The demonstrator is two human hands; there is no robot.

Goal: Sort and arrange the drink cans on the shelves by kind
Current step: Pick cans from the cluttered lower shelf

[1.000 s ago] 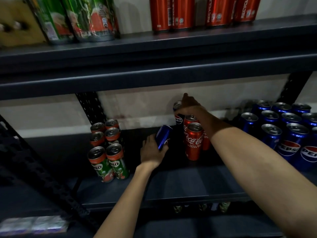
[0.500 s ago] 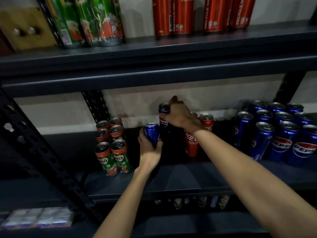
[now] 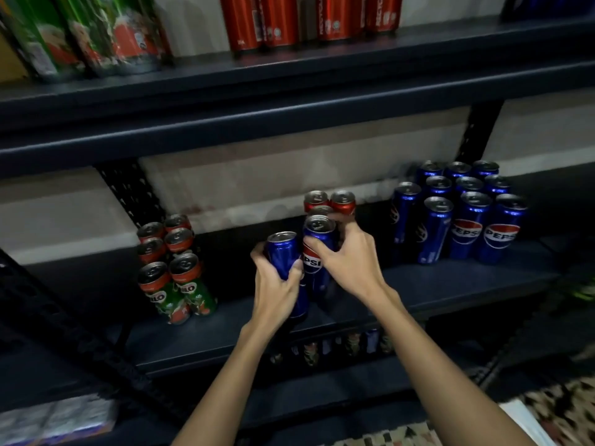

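Note:
My left hand (image 3: pixel 277 289) grips a plain-sided blue Pepsi can (image 3: pixel 282 252) upright near the middle of the dark shelf (image 3: pixel 225 329). Beside it, my right hand (image 3: pixel 351 263) grips a second blue Pepsi can (image 3: pixel 317 249) whose logo faces me. The two cans touch side by side. Behind them stand red Coca-Cola cans (image 3: pixel 343 201), partly hidden by my right hand. Several blue Pepsi cans (image 3: pixel 467 217) are grouped at the right of the shelf. Several green Milo cans (image 3: pixel 175 268) are grouped at the left.
The upper shelf (image 3: pixel 289 91) carries green Milo cans (image 3: pixel 96 33) at left and red cans (image 3: pixel 309 20) in the middle. A perforated black upright (image 3: pixel 132 191) stands behind the Milo group. More cans (image 3: pixel 331 347) show dimly on the shelf below.
My right hand pulled its Pepsi can forward from beside the red cans to the left-hand can. My left hand stood its can upright. The view shifted left and down.

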